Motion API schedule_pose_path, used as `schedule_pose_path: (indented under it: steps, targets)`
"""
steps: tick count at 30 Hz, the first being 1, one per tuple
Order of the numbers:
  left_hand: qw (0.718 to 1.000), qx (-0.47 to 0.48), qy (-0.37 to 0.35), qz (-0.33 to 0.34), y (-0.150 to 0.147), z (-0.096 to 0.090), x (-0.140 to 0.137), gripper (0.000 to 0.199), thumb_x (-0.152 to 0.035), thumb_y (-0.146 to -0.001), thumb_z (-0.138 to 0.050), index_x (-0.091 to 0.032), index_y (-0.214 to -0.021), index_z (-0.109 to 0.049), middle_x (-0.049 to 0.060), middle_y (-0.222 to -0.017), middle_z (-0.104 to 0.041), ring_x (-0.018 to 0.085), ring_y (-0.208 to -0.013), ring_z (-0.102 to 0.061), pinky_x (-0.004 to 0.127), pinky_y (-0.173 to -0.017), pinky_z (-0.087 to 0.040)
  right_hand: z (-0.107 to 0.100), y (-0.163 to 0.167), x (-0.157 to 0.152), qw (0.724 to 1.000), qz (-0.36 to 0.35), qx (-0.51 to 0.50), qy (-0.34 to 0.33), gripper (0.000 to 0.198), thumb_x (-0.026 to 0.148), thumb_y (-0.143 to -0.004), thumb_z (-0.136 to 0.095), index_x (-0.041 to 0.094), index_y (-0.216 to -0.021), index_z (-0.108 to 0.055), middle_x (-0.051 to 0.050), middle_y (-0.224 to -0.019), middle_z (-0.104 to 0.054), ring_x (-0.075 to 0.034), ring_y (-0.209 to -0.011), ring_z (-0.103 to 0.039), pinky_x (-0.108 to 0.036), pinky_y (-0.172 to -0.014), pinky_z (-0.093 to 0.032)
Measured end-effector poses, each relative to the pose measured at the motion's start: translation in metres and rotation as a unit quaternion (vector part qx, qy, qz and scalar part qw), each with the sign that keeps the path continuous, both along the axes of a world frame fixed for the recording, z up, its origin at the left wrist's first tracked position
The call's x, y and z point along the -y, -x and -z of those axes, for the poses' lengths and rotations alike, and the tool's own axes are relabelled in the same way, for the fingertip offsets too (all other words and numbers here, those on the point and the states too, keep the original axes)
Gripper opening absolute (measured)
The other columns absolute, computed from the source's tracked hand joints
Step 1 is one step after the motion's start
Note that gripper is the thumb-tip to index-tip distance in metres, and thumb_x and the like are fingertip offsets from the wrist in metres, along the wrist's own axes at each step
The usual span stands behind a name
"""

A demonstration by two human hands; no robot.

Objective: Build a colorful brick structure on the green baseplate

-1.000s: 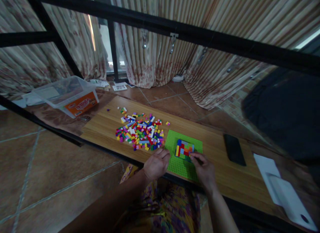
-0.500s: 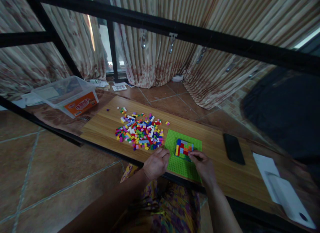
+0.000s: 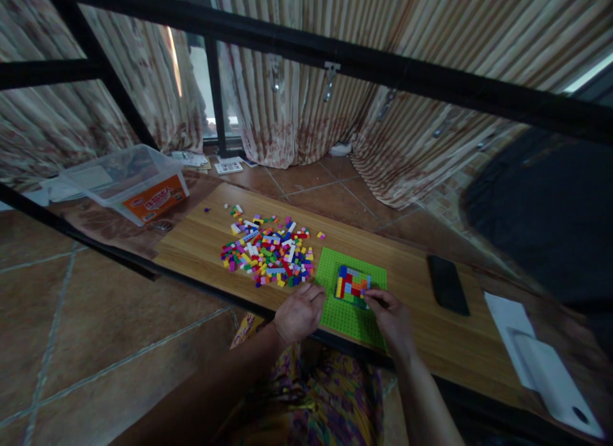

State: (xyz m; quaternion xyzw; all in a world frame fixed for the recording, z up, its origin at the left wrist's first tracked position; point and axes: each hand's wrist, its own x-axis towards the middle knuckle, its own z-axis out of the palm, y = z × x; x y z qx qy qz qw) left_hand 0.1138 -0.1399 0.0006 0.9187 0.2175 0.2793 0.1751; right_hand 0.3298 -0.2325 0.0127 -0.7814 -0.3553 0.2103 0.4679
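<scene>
A green studded baseplate lies on the wooden board in front of me. On it sits a small square build of coloured bricks, in red, yellow, blue, orange and green. My right hand is at the build's right edge, thumb and finger pinched around a small purple brick. My left hand rests with curled fingers at the baseplate's left edge; whether anything is in its fingers is hidden. Left of the plate spreads a pile of loose toy bricks.
A black phone lies on the wooden board to the right, with a white object beyond it. A clear plastic box with an orange label stands at the left. A black metal bar crosses above.
My right hand has shifted very slightly to the right along the build's edge. My left hand and the brick pile look unchanged.
</scene>
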Motion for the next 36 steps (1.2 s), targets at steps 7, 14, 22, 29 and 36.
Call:
schedule_pose_path:
  steps: [7, 14, 22, 29, 36]
  targets:
    - [1.0, -0.004, -0.007, -0.005, 0.0, -0.001, 0.001, 0.02, -0.013, -0.09, -0.047, -0.014, -0.103, -0.062, 0.009, -0.107, -0.064, 0.021, -0.101, -0.055, 0.035, -0.093, -0.053, 0.002, -0.001, -0.001, 1.0, 0.007, 0.002, 0.007, 0.029, 0.048, -0.069, -0.07, 0.022, -0.081, -0.075, -0.007, -0.093, -0.074, -0.027, -0.092, -0.066, -0.042, -0.084, -0.047]
    - [1.0, 0.003, -0.019, 0.0, -0.001, 0.001, 0.0, 0.019, -0.012, -0.09, -0.047, -0.014, -0.102, -0.062, 0.01, -0.106, -0.063, 0.021, -0.101, -0.056, 0.036, -0.093, -0.052, 0.002, -0.001, -0.003, 1.0, 0.008, 0.003, 0.023, 0.025, 0.045, -0.068, -0.07, 0.023, -0.079, -0.074, -0.005, -0.09, -0.074, -0.026, -0.091, -0.066, -0.043, -0.088, -0.046]
    - [0.998, -0.037, -0.051, -0.003, -0.001, -0.004, 0.003, 0.016, -0.013, -0.09, -0.049, -0.013, -0.097, -0.063, 0.009, -0.099, -0.065, 0.02, -0.096, -0.058, 0.034, -0.093, -0.05, 0.008, -0.007, 0.0, 1.0, -0.001, 0.004, 0.02, 0.033, 0.05, -0.067, -0.07, 0.021, -0.083, -0.075, -0.008, -0.094, -0.074, -0.028, -0.093, -0.066, -0.044, -0.09, -0.046]
    - [0.998, -0.06, -0.033, -0.007, -0.002, 0.0, 0.003, 0.016, -0.017, -0.091, -0.048, -0.014, -0.099, -0.061, 0.008, -0.099, -0.065, 0.02, -0.095, -0.058, 0.033, -0.089, -0.05, -0.008, 0.006, -0.003, 0.993, 0.005, 0.116, 0.029, 0.039, 0.055, -0.073, -0.062, 0.018, -0.084, -0.073, -0.012, -0.093, -0.072, -0.028, -0.091, -0.064, -0.042, -0.085, -0.047]
    - [0.997, -0.03, -0.052, 0.051, 0.002, 0.009, 0.003, 0.015, -0.017, -0.088, -0.048, -0.015, -0.093, -0.063, 0.008, -0.096, -0.065, 0.018, -0.087, -0.059, 0.032, -0.084, -0.05, -0.03, 0.052, -0.035, 0.97, -0.131, 0.199, -0.046, 0.03, 0.045, -0.085, -0.054, 0.021, -0.089, -0.072, -0.009, -0.102, -0.068, -0.023, -0.097, -0.06, -0.039, -0.09, -0.046]
